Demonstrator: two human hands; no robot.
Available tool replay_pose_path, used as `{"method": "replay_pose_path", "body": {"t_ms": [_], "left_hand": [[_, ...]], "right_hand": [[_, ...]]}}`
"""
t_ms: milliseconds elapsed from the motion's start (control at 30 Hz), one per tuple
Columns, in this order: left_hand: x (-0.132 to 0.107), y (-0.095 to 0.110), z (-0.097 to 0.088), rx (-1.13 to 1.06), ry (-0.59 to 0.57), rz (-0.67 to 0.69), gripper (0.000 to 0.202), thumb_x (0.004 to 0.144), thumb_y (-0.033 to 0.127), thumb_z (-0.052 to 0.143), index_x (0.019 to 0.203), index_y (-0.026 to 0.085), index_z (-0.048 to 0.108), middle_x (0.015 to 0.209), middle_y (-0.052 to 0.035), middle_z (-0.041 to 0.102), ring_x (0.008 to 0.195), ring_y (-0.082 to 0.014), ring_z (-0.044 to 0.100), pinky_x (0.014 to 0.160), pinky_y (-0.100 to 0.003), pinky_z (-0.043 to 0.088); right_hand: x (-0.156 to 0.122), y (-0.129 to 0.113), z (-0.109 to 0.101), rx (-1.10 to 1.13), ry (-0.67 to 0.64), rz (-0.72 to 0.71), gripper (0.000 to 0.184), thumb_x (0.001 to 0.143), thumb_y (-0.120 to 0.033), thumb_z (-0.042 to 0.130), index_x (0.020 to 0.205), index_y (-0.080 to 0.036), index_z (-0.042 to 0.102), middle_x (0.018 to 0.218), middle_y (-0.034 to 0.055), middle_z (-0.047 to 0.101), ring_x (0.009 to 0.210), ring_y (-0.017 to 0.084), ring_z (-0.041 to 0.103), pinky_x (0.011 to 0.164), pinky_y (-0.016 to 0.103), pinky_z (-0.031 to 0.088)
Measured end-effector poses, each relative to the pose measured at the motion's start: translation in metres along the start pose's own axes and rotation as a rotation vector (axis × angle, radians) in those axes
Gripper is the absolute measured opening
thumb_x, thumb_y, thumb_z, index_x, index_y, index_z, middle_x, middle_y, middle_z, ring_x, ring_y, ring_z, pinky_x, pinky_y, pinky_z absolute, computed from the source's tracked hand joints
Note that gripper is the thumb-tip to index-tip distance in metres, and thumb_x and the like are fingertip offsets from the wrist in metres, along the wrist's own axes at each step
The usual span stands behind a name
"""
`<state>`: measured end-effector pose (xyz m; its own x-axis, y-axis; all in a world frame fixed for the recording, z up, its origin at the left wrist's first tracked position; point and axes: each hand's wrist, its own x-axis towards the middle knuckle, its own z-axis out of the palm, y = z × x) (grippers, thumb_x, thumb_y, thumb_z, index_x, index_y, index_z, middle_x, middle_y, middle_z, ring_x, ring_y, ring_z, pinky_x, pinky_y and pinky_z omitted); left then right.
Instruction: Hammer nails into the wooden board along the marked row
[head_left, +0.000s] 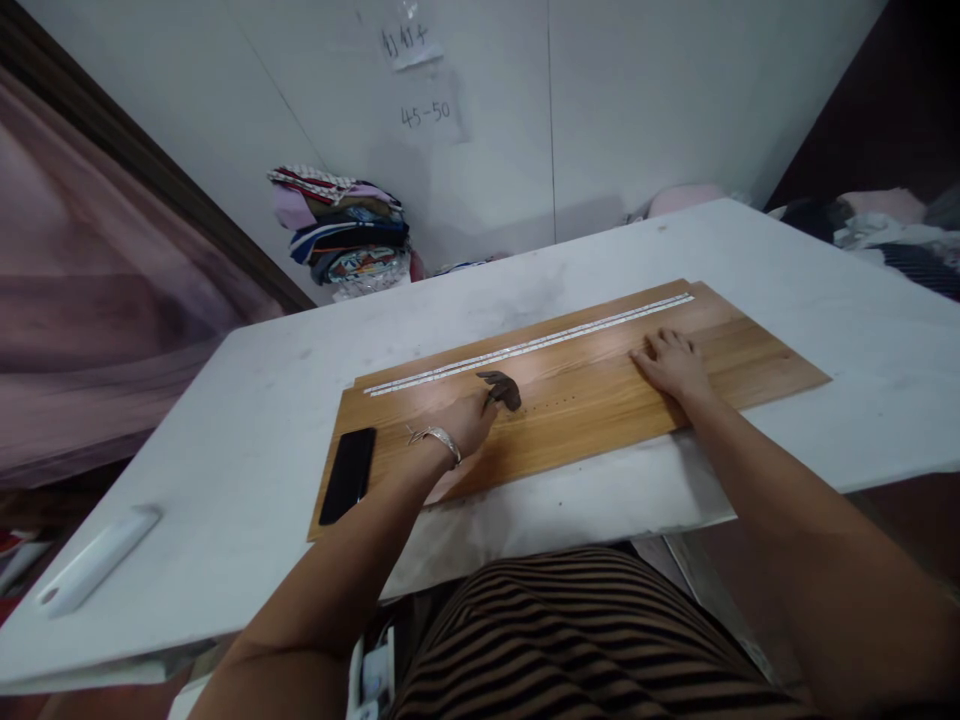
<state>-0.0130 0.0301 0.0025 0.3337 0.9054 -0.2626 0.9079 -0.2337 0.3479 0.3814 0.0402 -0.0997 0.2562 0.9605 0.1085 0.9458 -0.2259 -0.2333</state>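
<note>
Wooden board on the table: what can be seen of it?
The wooden board is a long, flat, light brown plank with grain, lying on the white table. A pale strip runs along its far edge; a black phone lies on its left end. The right hand rests flat on it; the left hand holds a hammer over it.

Board (600, 400) orange-brown, long wood-grain streaks. Strip (525, 347) on it white. Hammer (501, 388) head dark brown-black. Phone (348, 475) black. Bracelet (437, 438) silver. Table (247, 420) white, grey smudges. Bar (97, 560) white. Garment (570, 640) brown-and-black stripes. Clothes pile (345, 235) mixed: pink, navy, white, red stripes. Curtain (90, 330) dusky mauve.
</note>
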Motion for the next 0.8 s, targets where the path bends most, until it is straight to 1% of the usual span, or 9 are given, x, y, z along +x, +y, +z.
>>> {"method": "replay_pose_path", "body": {"t_ms": [167, 400, 533, 667, 800], "left_hand": [[-0.002, 0.0043, 0.002, 0.047, -0.014, -0.014, 0.033, 0.1, 0.041, 0.043, 0.103, 0.019, 0.068, 0.096, -0.011, 0.077, 0.091, -0.0274, 0.072, 0.078, -0.035, 0.05], [-0.0024, 0.0032, -0.0013, 0.017, -0.014, -0.005, 0.033, 0.101, 0.042, 0.043, 0.1, 0.019, 0.067, 0.088, -0.0089, 0.076, 0.084, -0.0257, 0.071, 0.076, -0.034, 0.049], [-0.0008, 0.0023, -0.0005, 0.009, -0.004, -0.008, 0.034, 0.101, 0.042, 0.042, 0.103, 0.019, 0.067, 0.091, -0.0097, 0.076, 0.086, -0.0257, 0.071, 0.077, -0.034, 0.05], [-0.001, 0.0018, 0.004, 0.036, -0.004, -0.017, 0.031, 0.099, 0.042, 0.046, 0.103, 0.021, 0.068, 0.095, -0.0097, 0.077, 0.09, -0.0271, 0.072, 0.078, -0.035, 0.05], [-0.0015, 0.0006, 0.0043, 0.03, -0.015, -0.012, 0.032, 0.099, 0.043, 0.045, 0.102, 0.021, 0.068, 0.091, -0.0083, 0.076, 0.086, -0.0262, 0.072, 0.077, -0.035, 0.05]], "right_hand": [[-0.001, -0.0012, -0.0009, 0.0, 0.006, 0.006, 0.054, 0.101, -0.056, 0.035, 0.128, -0.02, 0.066, 0.146, 0.0186, 0.057, 0.136, 0.036, 0.046, 0.112, 0.054, 0.034], [-0.0022, -0.0024, -0.0024, -0.007, 0.017, -0.004, 0.054, 0.101, -0.055, 0.035, 0.128, -0.019, 0.065, 0.145, 0.0193, 0.058, 0.136, 0.036, 0.046, 0.112, 0.054, 0.035], [-0.0015, -0.0012, -0.0016, -0.01, 0.011, -0.005, 0.055, 0.101, -0.055, 0.036, 0.13, -0.019, 0.065, 0.147, 0.0198, 0.057, 0.137, 0.036, 0.047, 0.111, 0.054, 0.035], [-0.0003, 0.0005, 0.0001, -0.015, 0.011, -0.002, 0.055, 0.101, -0.056, 0.036, 0.13, -0.02, 0.065, 0.147, 0.0187, 0.057, 0.138, 0.035, 0.046, 0.112, 0.054, 0.035], [-0.0001, 0.0013, 0.0014, -0.005, 0.021, -0.007, 0.056, 0.101, -0.056, 0.035, 0.131, -0.02, 0.065, 0.146, 0.0188, 0.058, 0.139, 0.035, 0.046, 0.113, 0.054, 0.034]]}}
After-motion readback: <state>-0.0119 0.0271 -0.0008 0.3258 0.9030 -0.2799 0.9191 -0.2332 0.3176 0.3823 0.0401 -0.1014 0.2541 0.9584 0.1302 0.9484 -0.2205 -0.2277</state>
